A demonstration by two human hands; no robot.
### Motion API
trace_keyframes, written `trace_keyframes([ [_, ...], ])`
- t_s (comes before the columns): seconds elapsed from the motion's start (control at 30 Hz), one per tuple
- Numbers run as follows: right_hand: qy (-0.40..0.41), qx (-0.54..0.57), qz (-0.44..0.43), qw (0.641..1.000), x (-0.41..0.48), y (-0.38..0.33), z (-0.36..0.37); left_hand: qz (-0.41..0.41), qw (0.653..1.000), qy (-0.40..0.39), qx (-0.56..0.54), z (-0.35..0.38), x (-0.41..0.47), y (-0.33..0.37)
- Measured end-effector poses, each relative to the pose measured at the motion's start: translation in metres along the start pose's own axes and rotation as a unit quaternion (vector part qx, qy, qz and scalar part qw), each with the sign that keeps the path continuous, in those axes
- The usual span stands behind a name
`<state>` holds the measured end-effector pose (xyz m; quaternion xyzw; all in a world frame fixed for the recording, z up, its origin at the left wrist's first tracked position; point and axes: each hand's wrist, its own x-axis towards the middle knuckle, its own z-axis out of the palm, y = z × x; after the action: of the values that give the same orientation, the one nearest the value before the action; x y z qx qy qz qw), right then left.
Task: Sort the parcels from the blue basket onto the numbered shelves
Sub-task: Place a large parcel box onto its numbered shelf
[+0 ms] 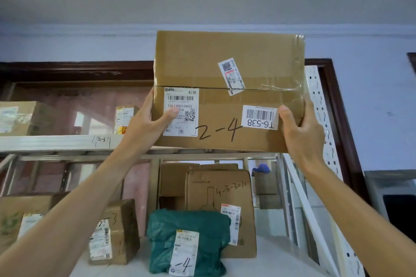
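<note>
A large brown cardboard parcel point(227, 69), hand-marked "2-4" and labelled "T6-538", is held up at the top shelf's front edge point(56, 141). My left hand point(148, 117) grips its lower left side, thumb across the white shipping label. My right hand point(301, 128) grips its lower right corner. The shelf edge carries a handwritten "2-3" left of the parcel. Whether the parcel's bottom rests on the shelf cannot be told. The blue basket is out of view.
Boxes point(22, 117) stand on the top shelf at left. On the shelf below are a green bag parcel point(189, 227) marked "-4", a box point(222, 200) marked "4-3-301" and a small labelled box point(117, 231). A white perforated upright point(319, 105) stands at right.
</note>
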<state>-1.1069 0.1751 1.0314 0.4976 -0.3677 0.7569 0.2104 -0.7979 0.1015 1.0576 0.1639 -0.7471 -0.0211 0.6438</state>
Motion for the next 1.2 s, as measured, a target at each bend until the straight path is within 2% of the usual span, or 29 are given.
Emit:
trace_keyframes([
  [0.23, 0.034, -0.049, -0.035, 0.998, 0.022, 0.034, 0.028, -0.013, 0.999, -0.009, 0.036, 0.016, 0.024, -0.032],
  [0.37, 0.065, -0.069, -0.053, 0.994, 0.035, 0.039, 0.036, 0.007, 0.999, 0.015, 0.046, 0.024, 0.038, -0.037],
  [0.6, 0.066, -0.067, -0.07, 0.993, 0.073, 0.034, 0.055, 0.021, 0.998, 0.044, 0.027, 0.025, 0.073, -0.045],
  [0.93, -0.031, -0.108, -0.013, 0.994, 0.088, 0.095, 0.107, -0.047, 0.996, 0.05, 0.056, 0.057, 0.098, -0.124],
  [1.0, -0.055, -0.158, 0.021, 0.986, 0.092, 0.11, 0.116, -0.087, 0.992, 0.041, 0.082, 0.065, 0.104, -0.137],
  [1.1, -0.062, -0.302, 0.001, 0.951, 0.094, 0.131, 0.129, -0.116, 0.976, 0.022, 0.183, 0.075, 0.113, -0.162],
  [1.2, -0.066, -0.372, -0.004, 0.926, 0.102, 0.136, 0.136, -0.133, 0.96, -0.014, 0.246, 0.081, 0.124, -0.171],
])
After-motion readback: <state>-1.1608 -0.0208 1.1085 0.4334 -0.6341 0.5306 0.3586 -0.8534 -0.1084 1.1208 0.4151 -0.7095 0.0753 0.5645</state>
